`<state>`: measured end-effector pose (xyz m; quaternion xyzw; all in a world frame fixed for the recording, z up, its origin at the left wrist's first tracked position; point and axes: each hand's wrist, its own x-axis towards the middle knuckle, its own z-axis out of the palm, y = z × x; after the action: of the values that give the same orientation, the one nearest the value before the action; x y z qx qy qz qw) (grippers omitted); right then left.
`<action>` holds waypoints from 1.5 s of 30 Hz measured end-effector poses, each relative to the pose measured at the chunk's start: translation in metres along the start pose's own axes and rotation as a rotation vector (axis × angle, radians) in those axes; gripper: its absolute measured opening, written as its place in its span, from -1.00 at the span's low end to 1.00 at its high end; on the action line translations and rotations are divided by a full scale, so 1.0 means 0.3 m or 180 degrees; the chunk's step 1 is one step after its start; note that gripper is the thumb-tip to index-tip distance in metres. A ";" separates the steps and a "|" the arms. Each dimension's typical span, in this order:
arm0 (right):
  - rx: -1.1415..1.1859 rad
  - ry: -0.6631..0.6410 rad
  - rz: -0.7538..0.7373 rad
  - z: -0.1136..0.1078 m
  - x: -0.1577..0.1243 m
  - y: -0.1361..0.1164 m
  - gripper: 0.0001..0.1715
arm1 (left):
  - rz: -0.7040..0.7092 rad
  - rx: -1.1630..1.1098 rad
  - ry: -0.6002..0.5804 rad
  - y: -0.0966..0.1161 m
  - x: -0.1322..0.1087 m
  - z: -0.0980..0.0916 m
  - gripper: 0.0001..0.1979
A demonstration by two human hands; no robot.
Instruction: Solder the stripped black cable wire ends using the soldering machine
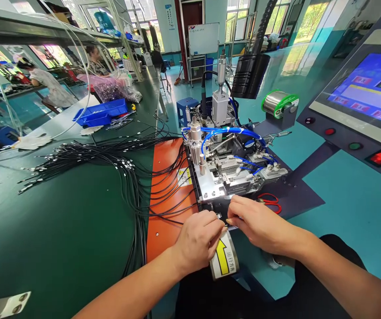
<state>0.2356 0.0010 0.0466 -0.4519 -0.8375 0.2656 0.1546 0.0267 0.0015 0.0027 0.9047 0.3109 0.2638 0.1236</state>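
Observation:
My left hand (198, 241) and my right hand (260, 223) meet at the front edge of a small metal fixture machine (225, 170) with blue air hoses. Both hands have fingers pinched together at a small part I cannot make out, between them. A big bundle of thin black cables (117, 161) fans out to the left and runs across an orange plate (165, 195) toward the machine. Below my hands a curved plate bears a yellow arrow label (224, 258).
A control panel with a blue screen (370, 91) and a lit red switch stands at the right. A solder wire spool (278, 103) sits behind the machine. Red-handled scissors (272, 203) lie by my right hand. Blue trays (102, 113) and seated people are at the far left.

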 end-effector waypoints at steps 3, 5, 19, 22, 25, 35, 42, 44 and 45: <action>0.0074 -0.0036 0.0241 0.001 0.008 0.007 -0.78 | 0.0039 -0.0018 -0.0067 -0.003 -0.003 0.001 -0.83; 0.0326 -0.0057 0.0511 0.006 0.012 0.018 -0.70 | 0.0068 -0.0087 -0.0096 -0.006 -0.005 0.003 -0.85; 0.1831 0.0726 0.0111 0.077 -0.091 0.086 -0.80 | -0.0149 -0.0599 0.0040 0.000 0.004 -0.012 -0.83; 0.1929 0.0830 -0.0012 0.096 -0.074 0.076 -0.88 | -0.0154 -0.0627 0.0044 0.001 0.003 -0.015 -0.83; 0.1874 0.0828 -0.0046 0.088 -0.061 0.061 -0.88 | -0.0113 -0.0647 0.0028 -0.002 0.002 -0.016 -0.85; 0.0596 -0.0188 -0.0109 -0.007 -0.039 0.013 -0.77 | 0.0327 -0.0235 0.0025 0.007 -0.010 -0.013 -0.85; 0.1445 0.0730 0.0804 0.023 -0.060 0.011 -0.71 | 0.0131 -0.0625 0.0324 0.007 -0.012 -0.015 -0.87; 0.1720 0.1067 0.1201 0.054 -0.088 0.012 -0.69 | 0.0067 -0.0704 0.0378 0.007 -0.012 -0.017 -0.86; 0.1873 0.1153 0.1347 0.071 -0.102 0.009 -0.68 | 0.0026 -0.0724 0.0403 0.007 -0.012 -0.018 -0.86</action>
<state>0.2434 -0.0299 0.0271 -0.5902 -0.5734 0.4360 0.3643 0.0224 -0.0021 0.0066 0.8677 0.2825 0.3544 0.2044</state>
